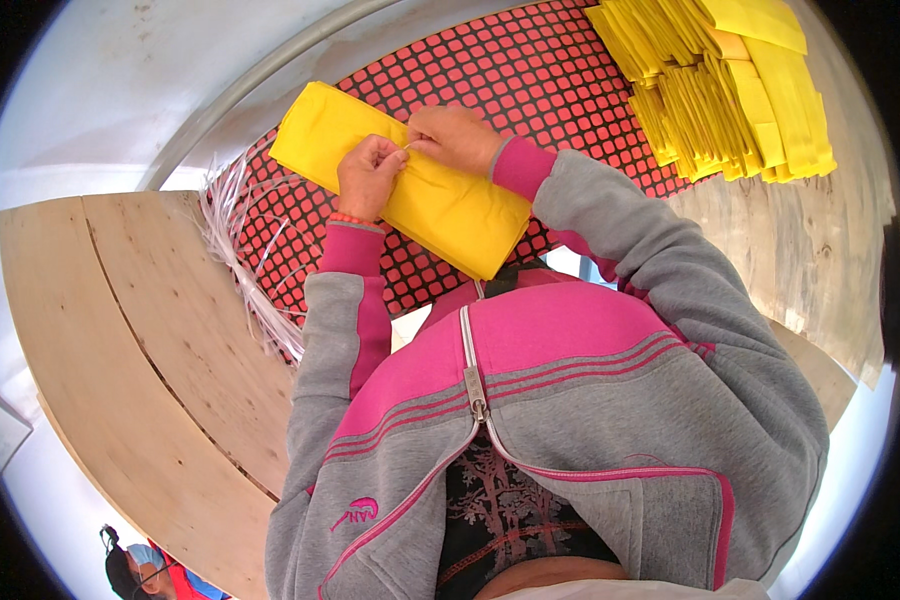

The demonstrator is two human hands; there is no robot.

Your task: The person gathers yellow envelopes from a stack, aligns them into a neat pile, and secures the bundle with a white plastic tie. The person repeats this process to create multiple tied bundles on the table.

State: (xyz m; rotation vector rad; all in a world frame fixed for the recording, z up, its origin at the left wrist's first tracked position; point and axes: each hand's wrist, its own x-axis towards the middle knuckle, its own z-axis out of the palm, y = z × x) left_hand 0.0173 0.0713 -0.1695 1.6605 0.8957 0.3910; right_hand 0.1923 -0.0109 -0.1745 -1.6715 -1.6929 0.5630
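A folded bundle of yellow fabric (460, 215) lies aslant on the red-and-black patterned table cover (450, 70). Above its middle, the fingers of my left hand (368, 178) are pinched on a thin white strip (408, 148). My right hand (454, 138) pinches the same strip from the other side, its knuckles close to the far edge of the bundle. Only a short piece of the strip shows between my fingertips; whether it runs around the bundle I cannot tell.
Loose white strips (238, 240) lie in a bunch along the table cover's left side, next to wooden boards (150, 300). Stacked yellow folded pieces (710, 100) stand at the far right. A grey pipe (240, 90) curves behind. A masked person (150, 570) is at lower left.
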